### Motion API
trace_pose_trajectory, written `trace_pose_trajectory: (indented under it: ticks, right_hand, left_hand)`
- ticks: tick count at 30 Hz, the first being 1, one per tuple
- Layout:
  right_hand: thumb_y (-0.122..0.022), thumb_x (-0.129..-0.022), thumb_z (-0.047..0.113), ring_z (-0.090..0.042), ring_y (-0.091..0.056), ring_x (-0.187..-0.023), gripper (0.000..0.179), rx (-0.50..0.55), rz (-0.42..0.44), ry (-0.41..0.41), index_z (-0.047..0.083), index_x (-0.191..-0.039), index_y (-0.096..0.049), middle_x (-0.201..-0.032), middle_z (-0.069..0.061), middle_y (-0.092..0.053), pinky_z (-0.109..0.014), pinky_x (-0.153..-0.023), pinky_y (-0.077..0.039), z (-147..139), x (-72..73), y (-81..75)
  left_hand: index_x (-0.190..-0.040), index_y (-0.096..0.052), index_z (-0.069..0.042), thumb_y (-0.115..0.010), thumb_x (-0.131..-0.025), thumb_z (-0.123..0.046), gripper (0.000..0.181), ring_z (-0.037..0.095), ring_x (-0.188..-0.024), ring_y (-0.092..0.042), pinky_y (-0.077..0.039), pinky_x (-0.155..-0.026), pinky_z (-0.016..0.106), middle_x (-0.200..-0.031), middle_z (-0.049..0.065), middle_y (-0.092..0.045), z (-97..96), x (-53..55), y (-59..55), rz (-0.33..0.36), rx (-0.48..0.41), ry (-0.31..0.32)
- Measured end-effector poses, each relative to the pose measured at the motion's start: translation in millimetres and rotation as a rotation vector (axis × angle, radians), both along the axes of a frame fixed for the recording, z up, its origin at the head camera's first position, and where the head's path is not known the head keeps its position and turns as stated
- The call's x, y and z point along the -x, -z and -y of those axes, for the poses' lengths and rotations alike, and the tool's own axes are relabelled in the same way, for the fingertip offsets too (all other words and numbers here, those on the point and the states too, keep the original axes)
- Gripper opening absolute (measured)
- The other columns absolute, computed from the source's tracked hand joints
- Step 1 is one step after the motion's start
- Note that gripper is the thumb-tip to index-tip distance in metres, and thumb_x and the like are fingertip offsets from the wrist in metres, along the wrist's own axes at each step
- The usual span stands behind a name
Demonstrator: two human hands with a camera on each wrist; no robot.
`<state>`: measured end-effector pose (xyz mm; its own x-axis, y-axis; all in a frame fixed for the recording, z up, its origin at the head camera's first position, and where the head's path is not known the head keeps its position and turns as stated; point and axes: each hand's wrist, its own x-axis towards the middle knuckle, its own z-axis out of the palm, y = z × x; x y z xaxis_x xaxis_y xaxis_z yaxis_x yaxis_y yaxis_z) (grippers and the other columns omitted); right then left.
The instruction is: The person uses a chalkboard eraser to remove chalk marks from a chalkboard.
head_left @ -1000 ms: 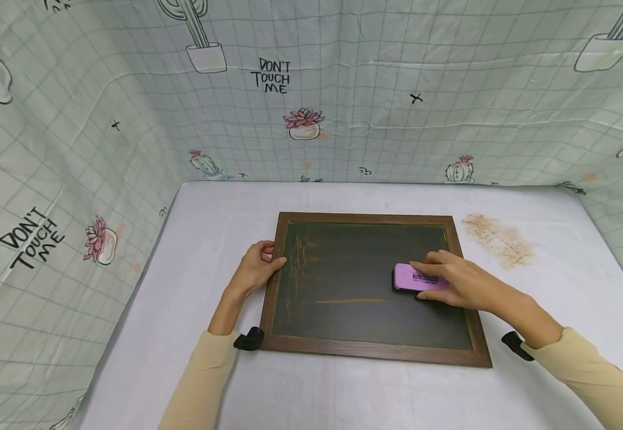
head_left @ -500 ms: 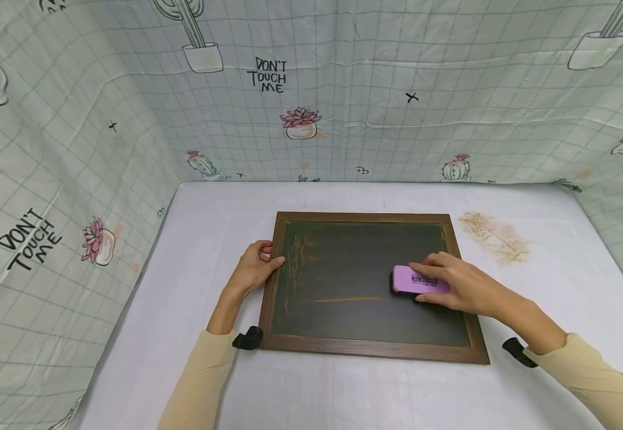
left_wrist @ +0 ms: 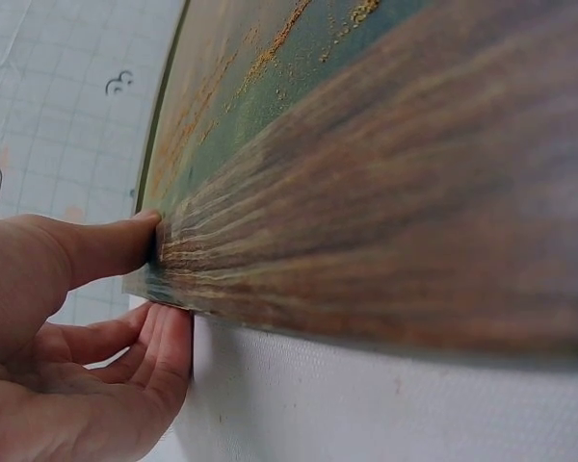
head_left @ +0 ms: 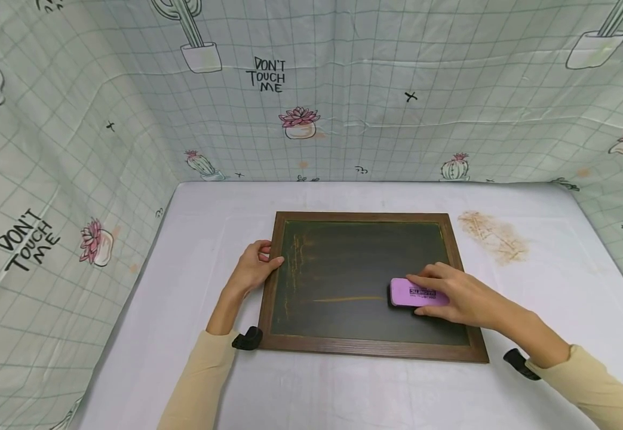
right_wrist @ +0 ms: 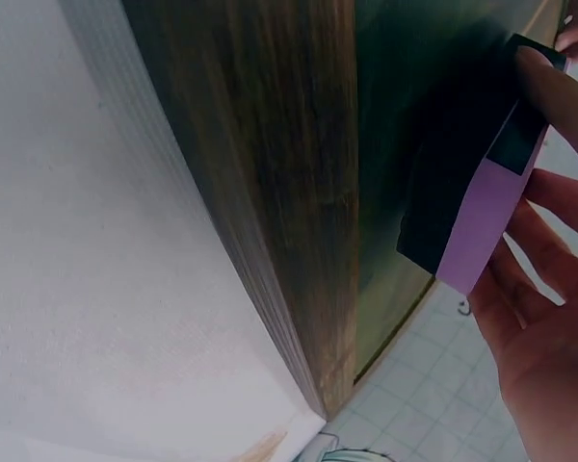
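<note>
A chalkboard (head_left: 343, 257) in a brown wooden frame lies on the white table, with orange chalk streaks on its left part and one orange line near its middle. My left hand (head_left: 250, 267) grips the frame's left side, thumb on top and fingers at the outer edge, as the left wrist view shows on the wooden frame (left_wrist: 366, 192). In my right hand (head_left: 464, 297) is a purple eraser (head_left: 416, 292) with a dark felt underside, pinched between thumb and fingers on the board's right half. The right wrist view shows the eraser (right_wrist: 482, 217) from its side.
An orange-brown chalk smudge (head_left: 494, 236) marks the white table (head_left: 354, 394) right of the board. Behind and beside the table hangs a gridded cloth (head_left: 354, 71) printed with potted plants. Black wrist bands (head_left: 248, 338) sit at both sleeves.
My right hand has moved the eraser slightly toward me, down the board's right half. My left hand keeps its grip on the frame. The whole head view has shifted slightly.
</note>
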<state>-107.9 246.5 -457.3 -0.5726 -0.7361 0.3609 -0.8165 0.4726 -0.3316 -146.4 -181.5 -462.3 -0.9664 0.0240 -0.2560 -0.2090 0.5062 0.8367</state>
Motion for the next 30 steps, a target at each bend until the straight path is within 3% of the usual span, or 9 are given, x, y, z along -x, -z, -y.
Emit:
trace_pose_trajectory:
  ticks: [10,30]
  right_hand:
    - [-0.093,-0.075,0.022,-0.004,-0.049,-0.086,0.056,0.009,0.065,0.025,0.000,-0.123,-0.074,-0.105,0.002,-0.064,-0.014,-0.072,-0.039,6.2,-4.3,4.4]
    - [-0.093,-0.075,0.028,-0.005,-0.047,-0.083,0.055,-0.023,-0.005,0.001,-0.001,-0.119,-0.076,-0.100,-0.002,-0.062,-0.021,-0.065,-0.044,28.8,0.5,7.6]
  left_hand:
    - [-0.149,-0.039,0.010,-0.065,-0.101,-0.011,0.058,0.036,-0.116,-0.049,-0.043,-0.098,0.047,-0.134,0.026,-0.048,1.4,0.3,-2.0,0.001,-0.001,0.004]
    - [-0.150,-0.040,0.009,-0.066,-0.101,-0.012,0.059,0.035,-0.116,-0.049,-0.043,-0.098,0.047,-0.134,0.025,-0.049,0.3,-0.6,0.3,0.003,0.010,-0.008]
